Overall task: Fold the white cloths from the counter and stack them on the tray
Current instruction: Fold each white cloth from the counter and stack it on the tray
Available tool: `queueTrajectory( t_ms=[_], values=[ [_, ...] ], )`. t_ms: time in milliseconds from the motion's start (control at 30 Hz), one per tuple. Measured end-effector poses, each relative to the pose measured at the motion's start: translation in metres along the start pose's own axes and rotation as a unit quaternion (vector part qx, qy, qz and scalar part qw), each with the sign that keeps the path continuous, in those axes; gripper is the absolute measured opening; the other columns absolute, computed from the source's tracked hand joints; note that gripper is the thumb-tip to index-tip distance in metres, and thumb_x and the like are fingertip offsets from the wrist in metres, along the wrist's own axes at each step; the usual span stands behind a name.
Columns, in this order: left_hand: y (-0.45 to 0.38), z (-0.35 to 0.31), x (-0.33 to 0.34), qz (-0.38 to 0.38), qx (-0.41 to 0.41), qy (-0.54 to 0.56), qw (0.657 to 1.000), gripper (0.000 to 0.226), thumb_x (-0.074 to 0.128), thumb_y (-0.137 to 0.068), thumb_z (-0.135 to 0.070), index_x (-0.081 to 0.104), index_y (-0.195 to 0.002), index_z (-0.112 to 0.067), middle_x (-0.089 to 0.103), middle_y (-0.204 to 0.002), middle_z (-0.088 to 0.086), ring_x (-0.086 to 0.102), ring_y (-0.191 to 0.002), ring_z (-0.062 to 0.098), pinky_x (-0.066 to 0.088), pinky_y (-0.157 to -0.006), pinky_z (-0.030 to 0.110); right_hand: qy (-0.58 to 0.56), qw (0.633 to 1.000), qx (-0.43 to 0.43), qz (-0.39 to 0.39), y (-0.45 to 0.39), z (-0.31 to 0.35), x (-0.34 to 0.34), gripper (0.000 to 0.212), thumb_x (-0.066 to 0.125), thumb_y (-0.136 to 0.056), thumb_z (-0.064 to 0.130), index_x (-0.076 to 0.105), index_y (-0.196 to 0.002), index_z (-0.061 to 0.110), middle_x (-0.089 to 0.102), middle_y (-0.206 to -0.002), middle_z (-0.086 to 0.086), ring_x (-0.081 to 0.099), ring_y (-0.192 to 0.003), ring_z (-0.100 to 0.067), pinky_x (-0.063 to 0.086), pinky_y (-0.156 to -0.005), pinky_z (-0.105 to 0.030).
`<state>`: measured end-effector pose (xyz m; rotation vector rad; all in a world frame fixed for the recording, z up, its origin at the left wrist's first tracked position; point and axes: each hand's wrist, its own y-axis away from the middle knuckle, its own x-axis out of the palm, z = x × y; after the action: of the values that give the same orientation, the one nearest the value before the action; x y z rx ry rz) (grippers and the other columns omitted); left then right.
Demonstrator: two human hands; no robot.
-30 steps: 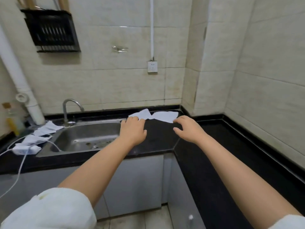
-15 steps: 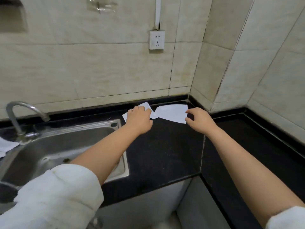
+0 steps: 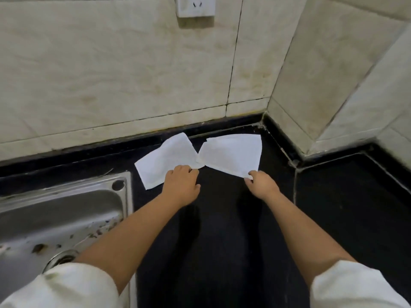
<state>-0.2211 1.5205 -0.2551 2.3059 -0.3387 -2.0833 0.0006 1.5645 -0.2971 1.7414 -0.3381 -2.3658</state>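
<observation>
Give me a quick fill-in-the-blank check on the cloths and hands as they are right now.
1. The two white cloths lie on the ____ counter.
2. The steel sink is on the ____ side of the cloths.
3. The right hand touches the near ____ of the right cloth.
4. On the wall above is a white ____.

Missing words: black; left; corner; socket

Two plain white cloths (image 3: 169, 161) (image 3: 232, 154) lie on a black bench (image 3: 333, 196) — the sink (image 3: 66, 207) is dull silver with brown specks. Wall tiles (image 3: 111, 63) are cream, faintly veined; the socket (image 3: 195, 5) and sleeves (image 3: 66, 287) white.
</observation>
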Motion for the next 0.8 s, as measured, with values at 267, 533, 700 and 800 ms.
queueTrajectory(
  t_ms=[267, 533, 700, 800],
  values=[
    [-0.08, -0.005, 0.056, 0.067, -0.021, 0.037, 0.997, 0.042, 0.042, -0.094, -0.031, 0.043, -0.132, -0.014, 0.047, -0.132, 0.005, 0.041, -0.125, 0.023, 0.036, -0.101, 0.034, -0.013, 0.995, -0.088, -0.041, -0.077, -0.047, 0.035, 0.025, 0.055, -0.089, 0.019, 0.067, -0.107, 0.008, 0.058, -0.115, -0.004, 0.047, -0.106, -0.027, 0.042, -0.091, -0.03],
    [-0.119, -0.028, 0.08, 0.029, -0.007, 0.054, 0.998, 0.052, 0.043, -0.095, -0.034, 0.028, -0.142, -0.019, 0.036, -0.143, 0.005, 0.037, -0.13, 0.022, 0.035, -0.106, 0.033, -0.055, 0.979, -0.18, -0.073, -0.085, -0.05, 0.043, 0.008, 0.068, -0.071, -0.003, 0.066, -0.067, 0.003, 0.063, -0.076, -0.008, 0.059, -0.075, -0.025, 0.045, -0.067, -0.033],
    [-0.126, -0.036, 0.086, -0.041, 0.045, 0.061, 0.996, 0.029, 0.046, -0.09, -0.022, 0.063, -0.112, -0.018, 0.062, -0.116, 0.003, 0.056, -0.111, 0.024, 0.038, -0.099, 0.037, -0.161, 0.964, -0.192, -0.088, -0.06, -0.047, 0.007, 0.007, 0.056, -0.084, 0.006, 0.062, -0.083, 0.003, 0.052, -0.079, 0.004, 0.044, -0.081, -0.013, 0.034, -0.077, -0.024],
    [-0.12, -0.04, 0.077, -0.121, 0.19, 0.086, 0.971, 0.031, 0.04, -0.074, -0.016, 0.071, -0.072, -0.012, 0.069, -0.066, 0.002, 0.066, -0.061, 0.022, 0.054, -0.062, 0.028, -0.151, 0.967, -0.181, -0.091, -0.03, -0.056, -0.015, 0.007, 0.053, -0.086, 0.006, 0.06, -0.087, 0.004, 0.048, -0.071, 0.008, 0.043, -0.077, -0.013, 0.032, -0.071, -0.024]
  ],
)
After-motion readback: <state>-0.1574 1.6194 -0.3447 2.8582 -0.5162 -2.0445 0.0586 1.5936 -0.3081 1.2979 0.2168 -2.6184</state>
